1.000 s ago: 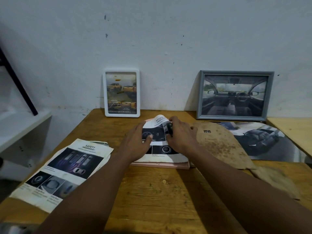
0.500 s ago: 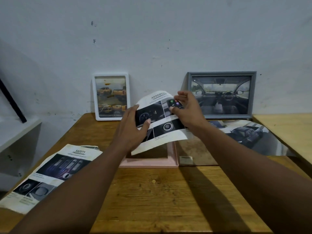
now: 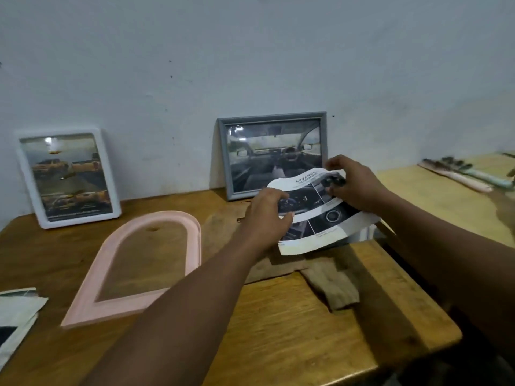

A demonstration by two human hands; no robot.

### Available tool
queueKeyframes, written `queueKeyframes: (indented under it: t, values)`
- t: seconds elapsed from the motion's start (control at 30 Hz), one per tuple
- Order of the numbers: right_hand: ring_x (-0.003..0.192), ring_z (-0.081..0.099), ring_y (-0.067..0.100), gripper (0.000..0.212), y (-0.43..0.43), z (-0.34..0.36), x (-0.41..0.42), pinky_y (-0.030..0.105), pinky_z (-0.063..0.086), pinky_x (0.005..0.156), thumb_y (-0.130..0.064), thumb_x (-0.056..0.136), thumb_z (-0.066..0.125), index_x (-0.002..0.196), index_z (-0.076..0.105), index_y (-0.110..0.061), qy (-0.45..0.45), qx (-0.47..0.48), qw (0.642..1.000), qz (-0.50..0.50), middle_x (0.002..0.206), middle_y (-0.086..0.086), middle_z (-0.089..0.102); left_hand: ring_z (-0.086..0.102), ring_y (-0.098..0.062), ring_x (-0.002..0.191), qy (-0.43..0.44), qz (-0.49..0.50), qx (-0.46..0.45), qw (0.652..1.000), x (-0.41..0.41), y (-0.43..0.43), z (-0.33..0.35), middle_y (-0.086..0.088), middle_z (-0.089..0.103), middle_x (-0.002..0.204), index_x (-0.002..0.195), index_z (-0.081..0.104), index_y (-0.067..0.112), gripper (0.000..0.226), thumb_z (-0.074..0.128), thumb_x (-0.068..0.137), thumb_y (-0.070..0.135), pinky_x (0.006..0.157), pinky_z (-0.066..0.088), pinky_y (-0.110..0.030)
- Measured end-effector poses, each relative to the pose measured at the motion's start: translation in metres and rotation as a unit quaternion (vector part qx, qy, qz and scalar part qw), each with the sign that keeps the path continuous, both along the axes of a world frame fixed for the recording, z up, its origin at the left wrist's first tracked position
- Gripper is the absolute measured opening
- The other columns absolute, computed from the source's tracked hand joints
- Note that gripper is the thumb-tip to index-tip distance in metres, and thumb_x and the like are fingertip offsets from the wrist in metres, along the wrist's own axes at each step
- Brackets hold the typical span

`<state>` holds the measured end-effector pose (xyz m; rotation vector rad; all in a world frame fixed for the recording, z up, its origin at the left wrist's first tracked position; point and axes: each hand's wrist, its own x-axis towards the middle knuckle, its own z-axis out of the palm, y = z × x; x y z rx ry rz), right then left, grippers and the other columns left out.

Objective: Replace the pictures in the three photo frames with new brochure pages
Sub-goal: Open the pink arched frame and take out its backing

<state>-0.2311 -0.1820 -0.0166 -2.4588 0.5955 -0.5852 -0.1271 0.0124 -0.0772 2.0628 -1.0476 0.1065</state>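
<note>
Starting nearest, a stack of loose brochure pages (image 3: 16,316) lies at the left edge of the wooden table (image 3: 278,330), well apart from the work. Just beyond, the pink arched frame (image 3: 192,240) lies flat and empty, bare wood showing through its opening. Beside it on the right lies its brown backing board (image 3: 220,240), stand flap pointing toward the person.

Above that board, both hands grasp 1 brochure page (image 3: 326,221): the left hand (image 3: 267,215) pinches its left edge, and the right hand (image 3: 354,185) curls round the upper right corner. The page hangs tilted and slightly bowed, clear of the table.

This looks like the fitting step for the arched frame. Next, the rectangular page probably needs laying square on the board and matching to the arch, since its corners would overhang.

Behind, 2 frames lean on the wall, the grey frame (image 3: 223,157) partly hidden by the page and the white frame (image 3: 80,220) far left; both hold car pictures, old or new I cannot tell.
</note>
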Motion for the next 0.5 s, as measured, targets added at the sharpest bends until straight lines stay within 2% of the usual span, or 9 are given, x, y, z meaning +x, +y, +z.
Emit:
queueKeyframes:
  t: [0.07,0.13,0.23,0.33,0.4,0.5]
  values:
    - [0.096,0.053,0.018,0.045,-0.024,-0.005,-0.002,0.016,0.039,0.061,-0.006,0.086,0.072,0.126,0.057,-0.021,0.039,-0.021,0.999,-0.011,0.132,0.008,0.06,0.052,-0.017,0.124,0.0,-0.011,0.031,0.999,-0.002,-0.022,-0.006,0.001,0.057,0.137,0.135,0.06,0.02,0.047,0.074,0.092,0.031,0.102,0.046,-0.032]
    - [0.095,0.054,0.019,0.041,-0.043,-0.01,0.0,0.017,0.041,0.062,-0.007,0.085,0.073,0.12,0.061,-0.023,0.07,-0.032,0.997,-0.019,0.13,0.009,0.061,0.052,-0.017,0.125,0.0,-0.036,0.076,0.996,-0.003,-0.037,-0.013,0.0,0.056,0.14,0.139,0.057,0.021,0.051,0.072,0.092,0.036,0.101,0.044,-0.031]
    - [0.1,0.056,0.021,0.039,-0.056,-0.022,0.004,0.027,0.05,0.074,-0.011,0.086,0.074,0.121,0.061,-0.022,0.113,-0.039,0.993,-0.021,0.13,0.008,0.062,0.054,-0.023,0.122,-0.025,-0.068,0.155,0.985,-0.001,-0.047,-0.023,-0.002,0.061,0.134,0.139,0.057,0.024,0.052,0.069,0.093,0.044,0.099,0.048,-0.038]
    - [0.111,0.057,0.026,0.037,-0.053,-0.041,0.01,0.044,0.05,0.091,-0.03,0.088,0.073,0.122,0.061,-0.028,0.179,-0.069,0.981,-0.025,0.132,0.004,0.062,0.054,-0.026,0.117,-0.061,-0.068,0.198,0.976,0.004,-0.049,-0.03,-0.003,0.064,0.126,0.134,0.062,0.025,0.048,0.062,0.094,0.052,0.096,0.048,-0.042]
    - [0.116,0.055,0.027,0.036,-0.044,-0.053,0.011,0.045,0.044,0.096,-0.037,0.089,0.071,0.123,0.059,-0.032,0.211,-0.095,0.973,-0.016,0.135,0.002,0.059,0.054,-0.026,0.117,-0.068,-0.069,0.21,0.973,0.006,-0.048,-0.031,-0.004,0.063,0.127,0.135,0.061,0.023,0.048,0.06,0.096,0.052,0.096,0.046,-0.041]
    - [0.117,0.053,0.023,0.026,-0.027,-0.069,0.011,0.048,0.043,0.1,-0.034,0.094,0.064,0.12,0.06,-0.032,0.202,-0.081,0.976,0.0,0.133,0.001,0.06,0.053,-0.026,0.123,-0.075,-0.074,0.221,0.97,0.007,-0.046,-0.028,-0.004,0.061,0.134,0.138,0.058,0.021,0.049,0.057,0.098,0.05,0.101,0.044,-0.042]
